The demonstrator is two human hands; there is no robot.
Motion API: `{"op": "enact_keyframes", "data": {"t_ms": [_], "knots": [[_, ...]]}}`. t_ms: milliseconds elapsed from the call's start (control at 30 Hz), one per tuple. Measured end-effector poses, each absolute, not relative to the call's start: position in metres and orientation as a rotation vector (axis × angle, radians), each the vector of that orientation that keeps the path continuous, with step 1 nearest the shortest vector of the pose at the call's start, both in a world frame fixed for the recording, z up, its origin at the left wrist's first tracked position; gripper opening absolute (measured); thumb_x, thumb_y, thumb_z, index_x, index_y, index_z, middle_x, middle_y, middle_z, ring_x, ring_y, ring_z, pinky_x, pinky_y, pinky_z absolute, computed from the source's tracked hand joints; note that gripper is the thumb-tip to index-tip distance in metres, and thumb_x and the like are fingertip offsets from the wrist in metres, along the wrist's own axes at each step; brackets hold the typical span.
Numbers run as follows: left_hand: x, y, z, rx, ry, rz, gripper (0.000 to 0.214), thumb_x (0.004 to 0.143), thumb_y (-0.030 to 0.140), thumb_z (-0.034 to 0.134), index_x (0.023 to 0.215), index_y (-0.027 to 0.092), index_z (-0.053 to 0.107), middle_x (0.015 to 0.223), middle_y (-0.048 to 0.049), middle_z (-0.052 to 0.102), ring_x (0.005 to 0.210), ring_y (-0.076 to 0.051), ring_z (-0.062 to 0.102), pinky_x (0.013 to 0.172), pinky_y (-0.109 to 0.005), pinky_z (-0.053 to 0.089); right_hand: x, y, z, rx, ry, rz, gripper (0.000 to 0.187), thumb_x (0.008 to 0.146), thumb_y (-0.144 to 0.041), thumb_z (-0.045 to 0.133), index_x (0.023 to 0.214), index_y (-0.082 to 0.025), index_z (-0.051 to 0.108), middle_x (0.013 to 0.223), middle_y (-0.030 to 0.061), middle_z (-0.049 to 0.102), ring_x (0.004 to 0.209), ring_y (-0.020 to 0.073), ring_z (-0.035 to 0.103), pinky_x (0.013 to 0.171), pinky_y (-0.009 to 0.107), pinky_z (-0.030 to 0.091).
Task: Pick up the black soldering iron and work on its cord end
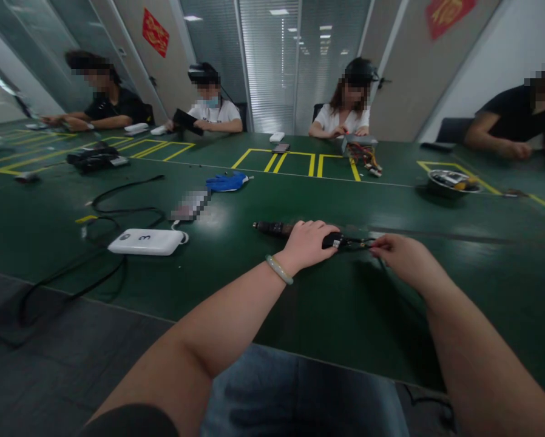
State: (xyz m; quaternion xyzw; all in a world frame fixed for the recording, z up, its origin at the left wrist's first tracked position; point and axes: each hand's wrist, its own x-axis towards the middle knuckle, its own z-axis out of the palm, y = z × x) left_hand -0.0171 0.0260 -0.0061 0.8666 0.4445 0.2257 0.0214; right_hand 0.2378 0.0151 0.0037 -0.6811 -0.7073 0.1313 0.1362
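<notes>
A dark, slim electric screwdriver [272, 228] lies lengthwise across the green table, its narrow tip pointing left. My left hand [309, 244], with a pale bangle on the wrist, is closed over its body from above and hides the middle. From the tool's right end run thin dark strands [357, 243], perhaps a cord or a hanging loop. My right hand [393, 252] pinches their far end between thumb and fingers. A dark cord seems to trail down below the right hand, but blur hides its course.
A white power bank [145, 241] marked 3, a blurred phone [191, 205] and a blue glove [227, 182] lie to the left. Black cables [72, 274] hang over the table's front edge. A metal bowl [452, 184] of parts stands right. Several people sit opposite, one handling a wired metal box [360, 144].
</notes>
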Motion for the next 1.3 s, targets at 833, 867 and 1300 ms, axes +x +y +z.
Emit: {"op": "enact_keyframes", "data": {"t_ms": [833,867,1300], "knots": [[-0.011,0.025,-0.005,2.85,1.16,0.672,0.037,0.089,0.023,0.057,0.126,0.03,0.054,0.119,-0.0036,0.057,0.106,-0.022,0.054,0.093,-0.04,0.042,0.209,0.01,0.003,-2.008,-1.981,0.266,0.006,0.08,-0.03,0.07,0.082,-0.024,0.071,0.077,-0.0009,0.066,0.069,0.014,0.056,0.058,0.025,0.034],[-0.013,0.024,-0.003,2.864,1.138,0.655,0.037,0.089,0.023,0.057,0.125,0.029,0.054,0.117,-0.004,0.057,0.105,-0.022,0.054,0.092,-0.04,0.042,0.208,0.009,0.004,-1.995,-1.995,0.277,0.006,0.08,-0.03,0.07,0.082,-0.025,0.071,0.076,-0.0013,0.066,0.069,0.0138,0.057,0.058,0.024,0.034],[0.004,0.011,-0.003,2.931,1.3,0.608,0.025,0.094,0.029,0.053,0.118,0.026,0.056,0.115,-0.0054,0.054,0.105,-0.021,0.053,0.088,-0.036,0.041,0.207,0.01,0.0,-1.885,-2.127,0.297,0.011,0.08,-0.034,0.067,0.081,-0.023,0.071,0.076,-0.0004,0.067,0.067,0.0147,0.059,0.056,0.025,0.036]]}}
